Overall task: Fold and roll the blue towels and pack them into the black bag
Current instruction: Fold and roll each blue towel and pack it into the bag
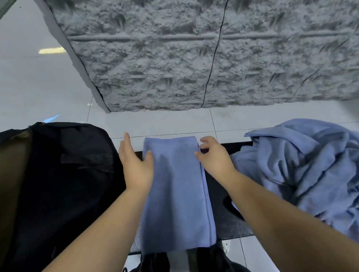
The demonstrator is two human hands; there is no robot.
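A blue towel (176, 193), folded into a long narrow strip, lies lengthwise on a black mat (224, 215) in front of me. My left hand (136, 163) sits at the strip's far left edge, fingers straight, thumb resting on the cloth. At the far right corner my right hand (213, 157) has loosely curled fingers touching the towel's edge; whether it pinches the cloth I cannot tell. A black bag (60, 191) stands at the left, its opening towards me. A heap of unfolded blue towels (310, 172) lies at the right.
A grey rough-textured wall panel (192, 50) rises beyond the white tiled floor (40, 83). My dark-clothed legs and a shoe (226, 246) show at the bottom edge, under the mat.
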